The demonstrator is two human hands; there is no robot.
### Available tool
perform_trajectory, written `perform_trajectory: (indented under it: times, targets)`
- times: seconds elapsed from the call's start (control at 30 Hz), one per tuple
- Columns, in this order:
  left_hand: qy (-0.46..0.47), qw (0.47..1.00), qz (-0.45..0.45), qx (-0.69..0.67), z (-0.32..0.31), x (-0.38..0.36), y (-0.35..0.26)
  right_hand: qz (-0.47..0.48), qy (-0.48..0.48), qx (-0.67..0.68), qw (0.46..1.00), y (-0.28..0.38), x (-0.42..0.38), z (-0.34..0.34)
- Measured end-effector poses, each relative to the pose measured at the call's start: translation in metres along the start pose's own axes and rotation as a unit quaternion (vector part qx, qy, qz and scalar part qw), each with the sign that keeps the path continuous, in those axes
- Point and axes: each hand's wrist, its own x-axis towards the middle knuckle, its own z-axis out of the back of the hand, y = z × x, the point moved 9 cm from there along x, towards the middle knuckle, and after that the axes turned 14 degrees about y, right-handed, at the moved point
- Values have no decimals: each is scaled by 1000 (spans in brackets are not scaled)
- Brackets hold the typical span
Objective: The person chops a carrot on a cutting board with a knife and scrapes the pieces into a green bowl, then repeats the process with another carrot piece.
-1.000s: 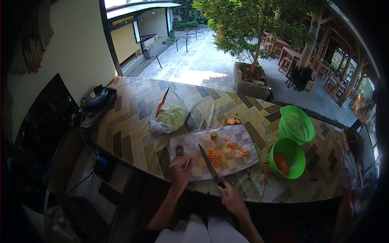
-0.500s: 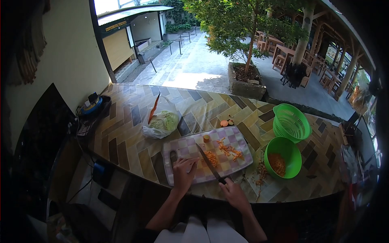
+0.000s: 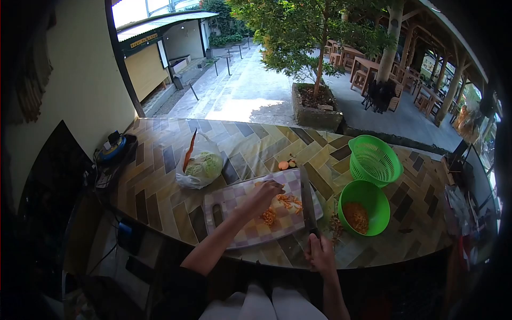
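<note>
A chopping board (image 3: 234, 200) with a checked pattern lies on the table. On it are a small heap of chopped carrot (image 3: 268, 216) and a loose spread of carrot strips (image 3: 290, 202). My left hand (image 3: 266, 195) is over the board's upper middle beside the strips, fingers bent together; what they hold, if anything, is hidden. A little orange shows just left of its knuckles. My right hand (image 3: 320, 253) grips the black handle of a kitchen knife (image 3: 308, 205). The blade points away from me along the board's right edge.
A green bowl (image 3: 380, 208) with shredded carrot stands right of the board, a green colander (image 3: 375, 160) behind it. Cabbage (image 3: 206, 165) in a plastic bag and a thin orange-red carrot (image 3: 189, 153) lie at back left. Carrot ends (image 3: 284, 165) sit beyond the board.
My left hand has moved forward and right over the board. My right hand has carried the knife from the chopped heap to the board's right edge. The view has shifted slightly.
</note>
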Motion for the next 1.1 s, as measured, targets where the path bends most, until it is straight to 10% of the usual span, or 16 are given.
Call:
perform_trajectory:
  times: [0.37, 1.1]
  targets:
    - [197, 979, 12, -50, -43, 38, 42, -32, 45, 16, 998, -3, -2, 3]
    - [192, 981, -12, 22, -32, 41, 27, -49, 70, -26, 996, -10, 5, 5]
